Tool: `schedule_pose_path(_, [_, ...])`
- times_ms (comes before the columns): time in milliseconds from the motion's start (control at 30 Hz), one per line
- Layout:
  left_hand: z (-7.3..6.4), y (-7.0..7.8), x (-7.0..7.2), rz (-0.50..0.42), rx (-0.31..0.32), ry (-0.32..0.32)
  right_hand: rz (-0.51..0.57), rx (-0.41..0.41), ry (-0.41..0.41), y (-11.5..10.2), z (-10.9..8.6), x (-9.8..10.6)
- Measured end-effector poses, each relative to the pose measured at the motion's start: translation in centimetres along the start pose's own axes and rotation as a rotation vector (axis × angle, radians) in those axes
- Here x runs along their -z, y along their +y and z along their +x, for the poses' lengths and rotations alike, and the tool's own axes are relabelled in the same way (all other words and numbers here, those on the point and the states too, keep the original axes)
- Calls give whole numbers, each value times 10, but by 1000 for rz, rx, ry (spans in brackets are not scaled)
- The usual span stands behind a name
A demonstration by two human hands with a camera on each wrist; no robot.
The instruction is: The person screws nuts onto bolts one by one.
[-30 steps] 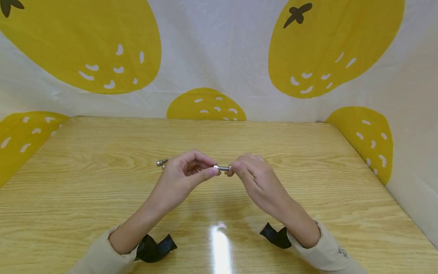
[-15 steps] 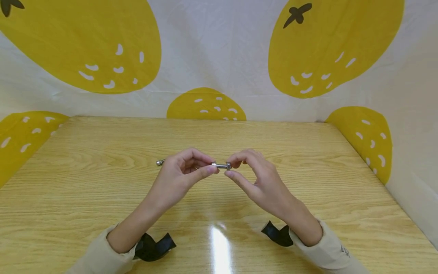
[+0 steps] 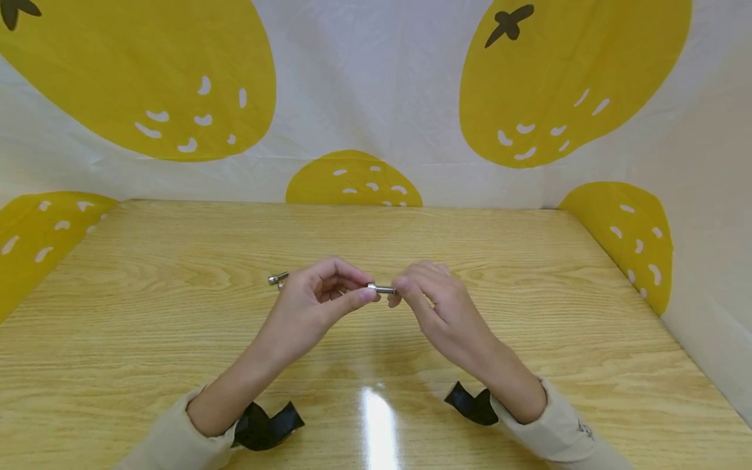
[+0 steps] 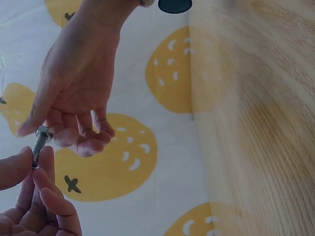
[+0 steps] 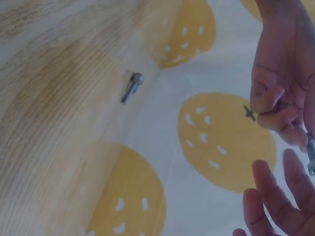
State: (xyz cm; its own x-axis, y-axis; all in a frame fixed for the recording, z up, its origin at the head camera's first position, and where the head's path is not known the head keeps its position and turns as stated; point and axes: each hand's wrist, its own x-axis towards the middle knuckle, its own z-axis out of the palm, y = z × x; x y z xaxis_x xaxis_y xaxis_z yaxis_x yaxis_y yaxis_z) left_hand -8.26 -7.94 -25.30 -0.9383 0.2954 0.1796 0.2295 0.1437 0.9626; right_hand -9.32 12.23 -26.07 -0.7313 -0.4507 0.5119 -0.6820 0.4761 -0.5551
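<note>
A silver bolt [image 3: 384, 290] lies level between both hands above the table. My left hand [image 3: 320, 297] pinches its head between thumb and fingertips. At the other end, my right hand [image 3: 437, 297] pinches a nut [image 4: 43, 131] between thumb and index finger. The head view has this nut mostly covered by the right fingers. Bare thread of the bolt [image 4: 39, 143] shows between nut and left fingertips in the left wrist view. From the right wrist, the nut [image 5: 311, 168] appears at the right image edge.
Another bolt [image 3: 279, 278] lies on the wooden table [image 3: 176, 241] behind the left hand, partly covered by it. A white cloth [image 3: 370, 85] with yellow fruit prints borders the table at back and sides. Black straps [image 3: 267, 427] hang at both cuffs.
Half a second ago the right thumb and index finger were spread at the nut; now they have rolled forward and cover it, much as one second ago. The left hand keeps its pinch, nearly still.
</note>
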Motion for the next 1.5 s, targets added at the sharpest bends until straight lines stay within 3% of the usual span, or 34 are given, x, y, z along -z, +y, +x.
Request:
schedule_pose_path(133, [0,0,1,18,0,5,11,-35,-29,-1,-1,4])
schedule_pose_path(400, [1,-1,4,15,5,18,28,145,37,2,0,4])
schedule_pose_path(533, [1,-1,4,4,11,15,13,176,59,5,0,3])
schedule_pose_path(867, [1,0,3,-11,13,7,1,56,6,1,-1,3])
schedule_pose_path(1300, [-1,0,1,2,14,-2,-14,-20,-18,-1,-1,3])
schedule_pose_path(1500, [0,0,3,31,25,16,-21,50,13,-2,-2,3])
